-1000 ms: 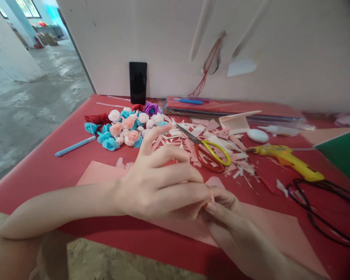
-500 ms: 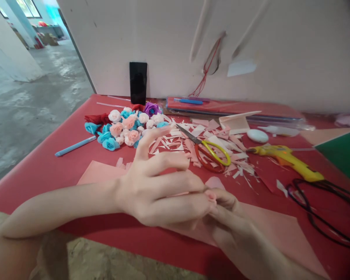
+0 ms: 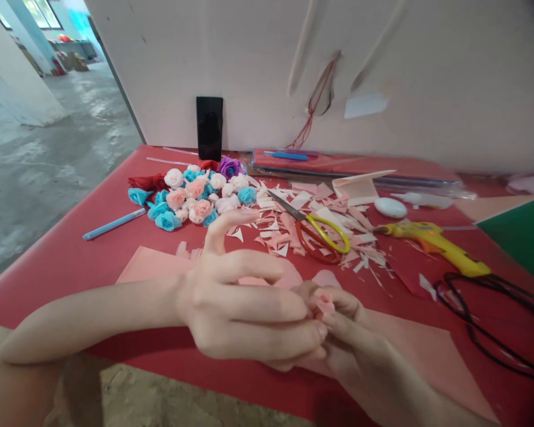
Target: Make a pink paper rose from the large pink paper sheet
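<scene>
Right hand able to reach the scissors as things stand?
Likely yes for the path: the scissors lie uncovered on paper scraps just beyond it. But the right hand and left hand both pinch a pink paper roll.

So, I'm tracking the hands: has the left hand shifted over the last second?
Yes. The left hand, pinching the pink paper rose, has sunk toward the near edge of the table, away from the unmoved scissors.

Red table [image 3: 71, 261]: paper roses [image 3: 191, 196] far L, scraps [image 3: 285, 228] + scissors [image 3: 320, 234] ctr, glue gun [image 3: 440, 246] R, blue pen [image 3: 113, 224] L, pink sheet [image 3: 146, 264] near edge.
</scene>
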Tool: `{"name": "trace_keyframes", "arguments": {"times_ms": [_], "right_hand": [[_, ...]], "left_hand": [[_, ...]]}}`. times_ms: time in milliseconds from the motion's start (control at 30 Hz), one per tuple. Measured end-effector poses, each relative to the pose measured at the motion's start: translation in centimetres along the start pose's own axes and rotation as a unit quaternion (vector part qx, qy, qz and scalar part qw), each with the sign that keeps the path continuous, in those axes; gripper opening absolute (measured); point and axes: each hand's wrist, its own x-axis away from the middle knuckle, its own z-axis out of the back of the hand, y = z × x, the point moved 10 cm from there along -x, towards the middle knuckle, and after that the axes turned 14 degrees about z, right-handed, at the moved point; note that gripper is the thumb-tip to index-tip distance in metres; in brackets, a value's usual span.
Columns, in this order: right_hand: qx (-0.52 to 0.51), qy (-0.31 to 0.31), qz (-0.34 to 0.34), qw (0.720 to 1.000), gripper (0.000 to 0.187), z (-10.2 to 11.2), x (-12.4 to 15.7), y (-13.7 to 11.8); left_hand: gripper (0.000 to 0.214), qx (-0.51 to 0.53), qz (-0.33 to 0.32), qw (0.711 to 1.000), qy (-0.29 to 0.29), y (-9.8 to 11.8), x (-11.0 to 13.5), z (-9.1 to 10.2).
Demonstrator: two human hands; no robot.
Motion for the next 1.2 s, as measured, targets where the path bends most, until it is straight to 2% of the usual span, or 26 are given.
{"name": "trace_keyframes", "arguments": {"times_ms": [33, 67, 133, 267, 400, 500, 633, 833, 1000, 1200], "right_hand": [[-0.003, -0.007, 0.005, 1.000, 0.006, -0.1, -0.1, -0.1], [-0.006, -0.012, 0.010, 1.000, 0.006, -0.2, -0.2, -0.1], [-0.010, -0.016, 0.015, 1.000, 0.008, -0.3, -0.5, -0.2], [-0.035, -0.001, 0.002, 0.999, 0.011, 0.2, -0.7, 0.3], [-0.050, -0.025, -0.005, 0.998, 0.009, 0.0, -0.8, 0.5], [-0.042, -0.038, -0.001, 0.998, 0.007, -0.1, -0.9, 0.3], [-0.019, -0.045, 0.017, 0.999, 0.006, -0.3, -0.9, -0.5], [0.022, -0.042, 0.019, 0.999, 0.008, -0.4, -0.6, -1.1], [-0.005, -0.081, -0.040, 0.996, 0.004, -1.0, -0.5, -0.5], [-0.038, -0.119, -0.139, 0.982, 0.012, -1.6, 0.4, 1.2]], "left_hand": [[0.008, -0.006, -0.088, 0.993, 0.075, 1.8, 0.6, 1.5], [0.011, -0.026, -0.120, 0.987, 0.106, 2.5, 0.8, 2.0], [0.009, -0.021, -0.094, 0.990, 0.102, 2.2, 0.1, 2.2], [0.015, 0.081, 0.025, 0.996, 0.001, 0.2, -1.3, 0.9], [0.008, 0.131, 0.086, 0.985, -0.070, -0.8, -1.6, -0.6], [0.005, 0.154, 0.098, 0.978, -0.096, -0.9, -1.6, -1.1], [0.005, 0.195, 0.118, 0.969, -0.101, -1.1, -1.6, -1.2], [0.005, 0.303, 0.187, 0.923, -0.146, -2.3, -1.2, -2.2], [0.010, 0.337, 0.202, 0.893, -0.218, -2.3, -0.9, -3.1], [0.010, 0.328, 0.241, 0.866, -0.291, -2.5, -0.2, -4.1]]}}
